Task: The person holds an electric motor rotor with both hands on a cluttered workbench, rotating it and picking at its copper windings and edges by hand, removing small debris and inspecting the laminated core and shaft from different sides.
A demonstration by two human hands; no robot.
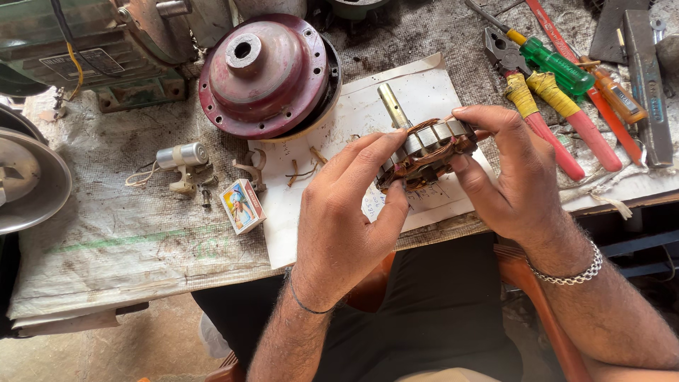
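Note:
Both hands hold up a round motor stator [426, 150] with copper windings and a grey metal core, just above a white sheet of paper [353, 120] on the workbench. My left hand [346, 212] grips its near left side with thumb and fingers. My right hand [513, 177] clasps its right side, fingers curled over the top edge. A short metal shaft [392, 105] sticks out behind the stator.
A dark red motor housing [265, 74] lies at the back. A matchbox [242, 206], a small capacitor [182, 156] and loose wire bits [304, 170] lie at the left. Pliers [537, 106], screwdrivers [559, 65] and a file [645, 78] rest at the right. A metal bowl [28, 184] sits far left.

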